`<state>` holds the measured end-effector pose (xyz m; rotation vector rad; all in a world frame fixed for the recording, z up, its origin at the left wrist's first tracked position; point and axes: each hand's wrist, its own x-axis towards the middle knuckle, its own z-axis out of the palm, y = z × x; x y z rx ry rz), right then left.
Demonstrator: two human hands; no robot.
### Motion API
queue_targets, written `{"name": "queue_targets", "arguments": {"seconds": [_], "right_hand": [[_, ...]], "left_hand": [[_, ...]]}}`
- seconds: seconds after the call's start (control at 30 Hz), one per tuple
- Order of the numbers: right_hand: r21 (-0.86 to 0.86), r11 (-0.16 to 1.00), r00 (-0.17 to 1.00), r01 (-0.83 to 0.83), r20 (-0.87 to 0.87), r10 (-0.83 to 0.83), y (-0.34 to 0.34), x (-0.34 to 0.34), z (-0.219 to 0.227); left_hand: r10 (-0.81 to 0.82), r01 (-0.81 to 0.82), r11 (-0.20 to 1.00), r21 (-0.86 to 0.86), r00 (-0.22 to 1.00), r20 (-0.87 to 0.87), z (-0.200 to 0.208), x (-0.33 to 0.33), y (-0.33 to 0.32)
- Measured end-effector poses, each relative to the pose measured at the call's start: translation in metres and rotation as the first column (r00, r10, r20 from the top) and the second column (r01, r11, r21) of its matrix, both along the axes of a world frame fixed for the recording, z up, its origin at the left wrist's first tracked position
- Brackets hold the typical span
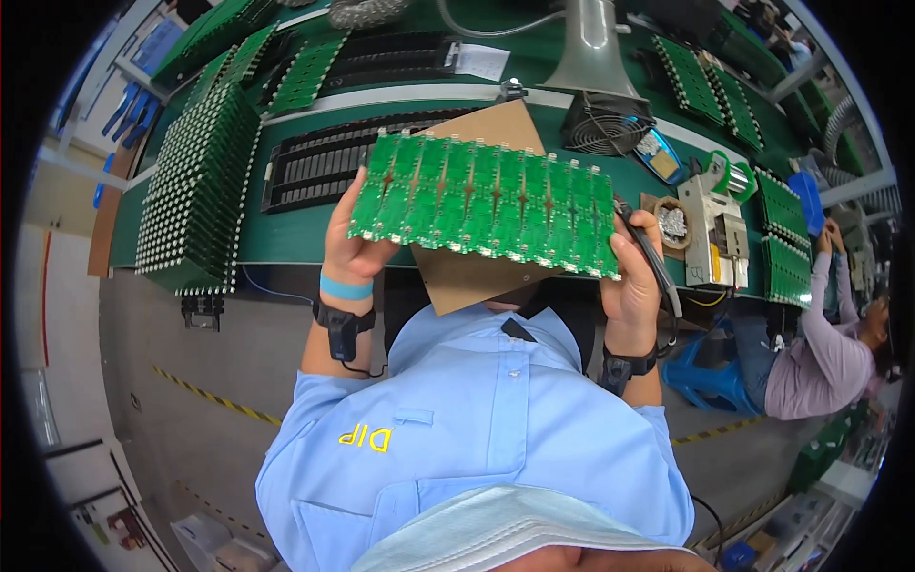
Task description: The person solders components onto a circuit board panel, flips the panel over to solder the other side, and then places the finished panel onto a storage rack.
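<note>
A long green circuit board panel [486, 202], split into several narrow strips, is held up between my hands over the near table edge. My left hand [351, 234] grips its left end, thumb at the edge. At the other end my right hand [633, 272] pinches the panel's corner and also has a dark soldering iron [651, 250] lying across its fingers, its cable hanging down. Where the iron's tip points is hidden. Beneath the panel a brown cardboard sheet [477, 281] slants across the table edge.
Stacked circuit boards [195, 191] stand at left, beside a black slotted tray [310, 157]. A fan [602, 124] under a fume duct [593, 48] sits behind. Rightward are a tip-cleaner bowl [673, 222], a white solder feeder [710, 224] and more boards [787, 272]. A seated co-worker [820, 362] is at far right.
</note>
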<state>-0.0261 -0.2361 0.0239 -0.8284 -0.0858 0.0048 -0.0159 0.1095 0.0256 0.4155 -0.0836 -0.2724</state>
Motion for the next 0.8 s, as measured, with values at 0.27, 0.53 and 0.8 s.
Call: {"name": "queue_targets", "arguments": {"seconds": [0.27,0.53,0.8], "right_hand": [[0.0,0.999,0.999,0.038,0.019,-0.038,0.012,-0.001,0.001],[-0.073,0.991,0.991,0.11,0.079,-0.104,0.027,-0.001,-0.001],[-0.037,0.998,0.995,0.046,0.095,-0.042,0.043,-0.002,-0.003]], "left_hand": [[0.052,-0.047,0.998,-0.039,0.99,0.129,-0.031,0.001,-0.018],[0.078,-0.05,0.985,-0.166,0.983,0.167,-0.046,0.003,-0.048],[0.112,-0.102,0.985,-0.141,0.992,0.062,-0.046,0.003,-0.065]]}}
